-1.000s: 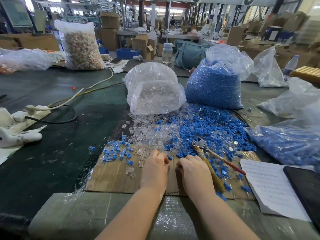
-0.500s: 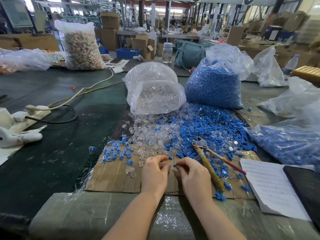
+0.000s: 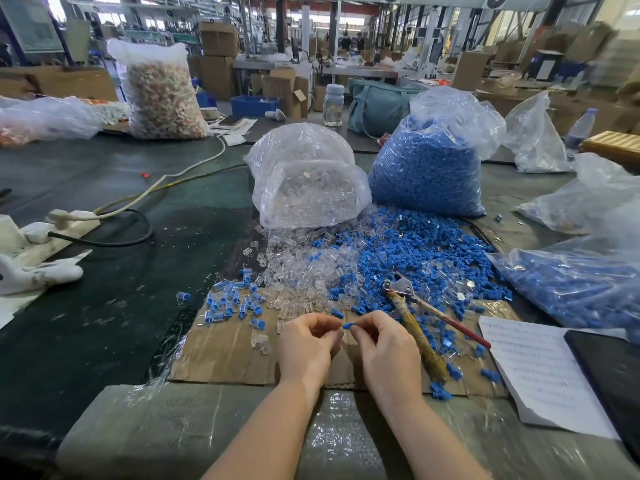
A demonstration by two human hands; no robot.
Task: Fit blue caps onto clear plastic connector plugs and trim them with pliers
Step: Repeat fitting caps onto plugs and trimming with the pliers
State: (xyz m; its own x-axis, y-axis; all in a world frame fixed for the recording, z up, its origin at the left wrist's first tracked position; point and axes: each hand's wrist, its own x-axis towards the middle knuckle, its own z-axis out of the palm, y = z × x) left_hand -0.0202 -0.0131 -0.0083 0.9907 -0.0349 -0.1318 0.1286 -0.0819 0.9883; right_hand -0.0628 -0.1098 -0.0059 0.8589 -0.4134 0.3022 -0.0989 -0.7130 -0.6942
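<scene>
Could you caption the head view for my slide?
Right hand pinches a blue cap beside left hand; pliers lie unused.

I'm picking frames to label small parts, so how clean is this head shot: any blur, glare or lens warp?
Head view: wide-angle warp bends the far shelves and table edges; glare on the clear-plug bag hides single plugs; the blue cap between the left hand and right hand is tiny but sharp; the background hall is soft.

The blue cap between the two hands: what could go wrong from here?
1. The right hand pinches the blue cap only at its fingertips; it may slip into the loose blue caps on the cardboard.
2. The pliers lie close beside the right hand; a knock could scatter parts.
</scene>
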